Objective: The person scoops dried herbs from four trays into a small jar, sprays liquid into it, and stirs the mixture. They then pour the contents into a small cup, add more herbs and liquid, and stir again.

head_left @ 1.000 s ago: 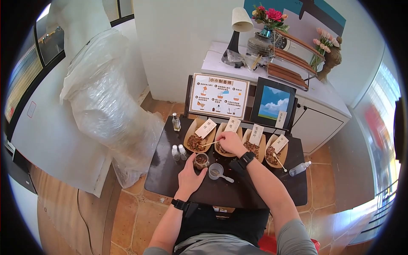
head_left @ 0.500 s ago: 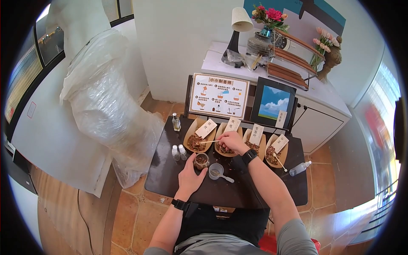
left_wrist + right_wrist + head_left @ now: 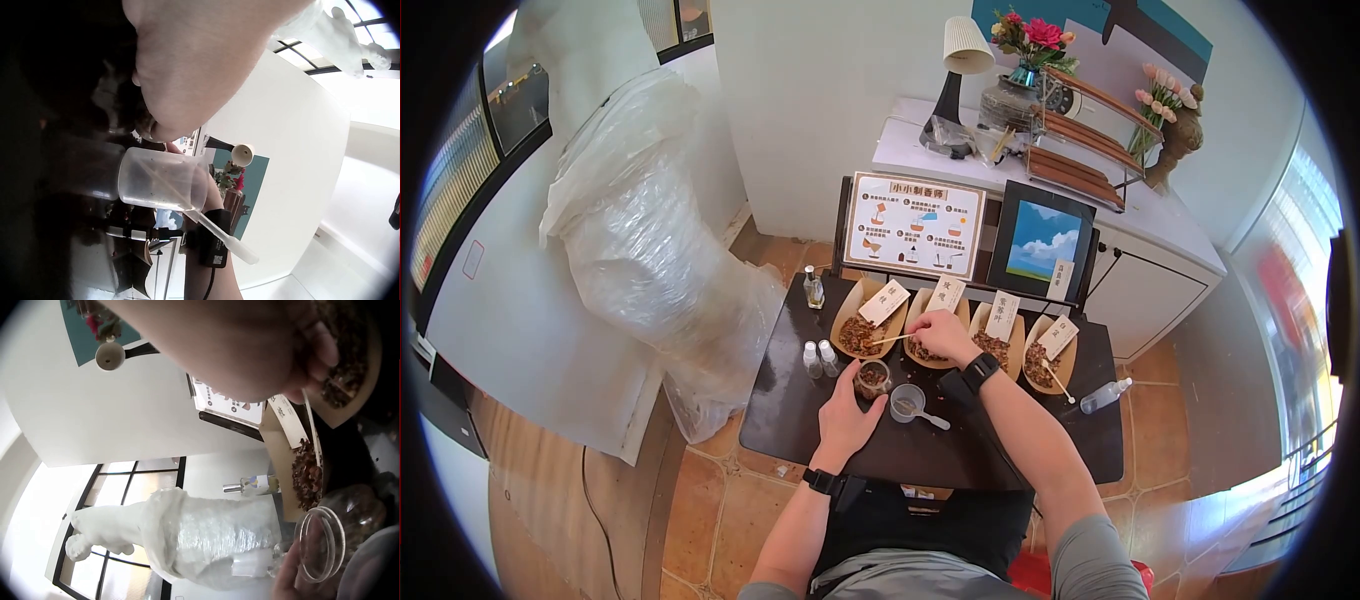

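Jar point(image 3: 875, 389), held by the left hand's point(image 3: 849, 418) curled grip just in front of the leftmost tray point(image 3: 853, 302); the right hand point(image 3: 946, 338) pinches a thin stick point(image 3: 894, 338) extending over that tray. Likely hazards: a tilted stick could scatter fragments point(image 3: 855, 334) across the tabletop point(image 3: 785, 430); a sideways nudge could topple the neighbouring cup point(image 3: 905, 393).

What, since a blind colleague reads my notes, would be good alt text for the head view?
A person's right grip holds a pale stick reaching over the leftmost of four labelled trays of brown bits, while the left grip holds a small glass jar of similar bits. A plastic cup and small bottles share the dark table.
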Available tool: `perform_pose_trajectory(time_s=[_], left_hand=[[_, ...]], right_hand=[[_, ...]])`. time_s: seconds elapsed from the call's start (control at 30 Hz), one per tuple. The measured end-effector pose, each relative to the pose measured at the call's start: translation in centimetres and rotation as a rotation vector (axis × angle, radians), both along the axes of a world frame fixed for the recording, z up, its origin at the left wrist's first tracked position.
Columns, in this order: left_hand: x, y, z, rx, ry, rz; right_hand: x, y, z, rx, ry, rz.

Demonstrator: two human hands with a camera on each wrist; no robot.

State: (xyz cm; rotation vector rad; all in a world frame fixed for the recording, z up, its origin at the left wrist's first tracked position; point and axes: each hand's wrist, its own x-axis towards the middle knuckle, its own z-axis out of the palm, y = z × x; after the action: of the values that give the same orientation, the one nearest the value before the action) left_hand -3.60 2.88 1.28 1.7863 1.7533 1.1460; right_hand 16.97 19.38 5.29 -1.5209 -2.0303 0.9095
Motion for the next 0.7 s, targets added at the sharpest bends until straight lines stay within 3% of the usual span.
perform_pose_trajectory(time_s=[0.03, 0.1, 0.2, 0.63, 0.7], left_hand=[[0.0, 0.0, 0.0, 0.001, 0.000, 0.001], [0.0, 0.0, 0.1, 0.025, -0.002, -0.004], [0.1, 0.1, -0.1, 0.070, -0.002, 0.023], [0.1, 0.0, -0.1, 0.047, -0.009, 0.021], [0.1, 0.0, -0.2, 0.080, -0.010, 0.019]], right_hand=[[-0.1, 0.0, 0.1, 0.001, 0.000, 0.001], [-0.1, 0.1, 0.0, -0.262, 0.181, -0.075], [-0.1, 0.3, -0.3, -0.331, 0.283, -0.098], [1.1, 0.3, -0.2, -0.353, 0.408, -0.117], [1.3, -0.9, 1.8, -0.346, 0.383, -0.107]])
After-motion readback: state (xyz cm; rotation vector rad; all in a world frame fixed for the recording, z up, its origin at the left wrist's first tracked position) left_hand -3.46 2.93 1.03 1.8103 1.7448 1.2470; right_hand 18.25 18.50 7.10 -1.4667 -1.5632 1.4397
